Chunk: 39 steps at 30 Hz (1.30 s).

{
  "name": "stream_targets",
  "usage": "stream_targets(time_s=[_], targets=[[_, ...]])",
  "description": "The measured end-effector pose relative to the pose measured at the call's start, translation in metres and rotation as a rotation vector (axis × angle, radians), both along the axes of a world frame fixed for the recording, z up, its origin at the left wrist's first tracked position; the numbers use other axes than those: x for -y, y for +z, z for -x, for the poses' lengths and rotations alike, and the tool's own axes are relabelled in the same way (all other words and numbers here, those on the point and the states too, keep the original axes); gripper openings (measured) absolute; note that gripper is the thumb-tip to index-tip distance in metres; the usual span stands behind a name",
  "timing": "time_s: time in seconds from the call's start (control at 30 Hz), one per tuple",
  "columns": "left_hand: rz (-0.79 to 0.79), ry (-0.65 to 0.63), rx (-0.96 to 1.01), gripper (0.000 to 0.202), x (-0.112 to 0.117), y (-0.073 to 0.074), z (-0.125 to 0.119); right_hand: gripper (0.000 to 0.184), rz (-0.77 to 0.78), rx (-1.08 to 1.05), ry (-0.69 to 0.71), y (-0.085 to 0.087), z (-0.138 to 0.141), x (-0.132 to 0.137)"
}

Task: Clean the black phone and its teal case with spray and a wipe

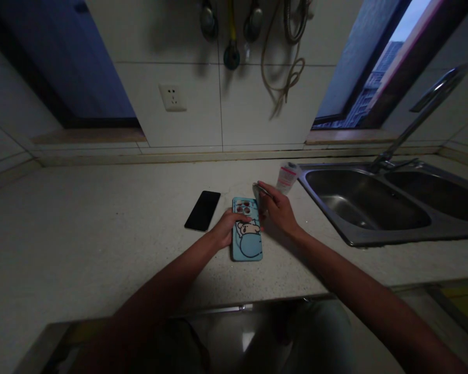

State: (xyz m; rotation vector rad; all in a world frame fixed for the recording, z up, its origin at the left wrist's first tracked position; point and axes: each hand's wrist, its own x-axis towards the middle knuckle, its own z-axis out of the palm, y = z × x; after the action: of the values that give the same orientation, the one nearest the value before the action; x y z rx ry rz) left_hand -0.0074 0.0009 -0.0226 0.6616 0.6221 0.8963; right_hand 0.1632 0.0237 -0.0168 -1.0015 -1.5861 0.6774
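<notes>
Countertop is showing seemingly unfinished work: left hand gripping blue case, right hand pinching unclear thin item; black phone lying apart.

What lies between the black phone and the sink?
The head view shows, left to right, the left hand on the blue phone case, the right hand holding a thin object, and a clear plastic item with pink print.

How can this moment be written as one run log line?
left hand: grips blue phone case | right hand: holds thin item, identity unclear | black phone: on counter, left of case
</notes>
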Motion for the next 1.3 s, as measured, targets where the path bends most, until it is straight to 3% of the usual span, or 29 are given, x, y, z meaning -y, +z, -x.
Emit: stream_targets(time_s=[0.17,0.43,0.6,0.77,0.93,1.03,1.13,1.3], targets=[[0.134,0.012,-0.011,0.007,0.004,0.002,-0.004,0.041,-0.201,0.274,0.226,-0.007,0.013,0.010],[0.158,-0.095,0.099,0.048,0.013,0.006,-0.009,0.047,-0.277,0.329,0.229,0.001,0.011,0.016],[0.163,-0.039,0.156,0.077,0.009,0.004,-0.013,0.051,-0.386,0.468,0.263,0.000,0.015,0.017],[0.093,0.151,0.232,0.081,0.003,0.008,-0.012,0.057,-0.464,0.643,0.344,-0.001,0.021,0.022],[0.136,0.252,0.259,0.068,-0.007,0.014,0.001,0.060,-0.604,0.752,0.496,-0.002,0.026,0.030],[0.172,0.287,0.232,0.062,-0.013,0.017,0.010,0.051,-0.722,0.762,0.557,0.001,0.027,0.034],[0.191,0.266,0.186,0.071,-0.016,0.018,0.014,0.038,-0.798,0.724,0.548,0.010,0.026,0.037],[0.175,0.287,0.214,0.077,-0.015,0.018,0.016,0.026,-0.746,0.701,0.514,0.030,0.009,0.035]])
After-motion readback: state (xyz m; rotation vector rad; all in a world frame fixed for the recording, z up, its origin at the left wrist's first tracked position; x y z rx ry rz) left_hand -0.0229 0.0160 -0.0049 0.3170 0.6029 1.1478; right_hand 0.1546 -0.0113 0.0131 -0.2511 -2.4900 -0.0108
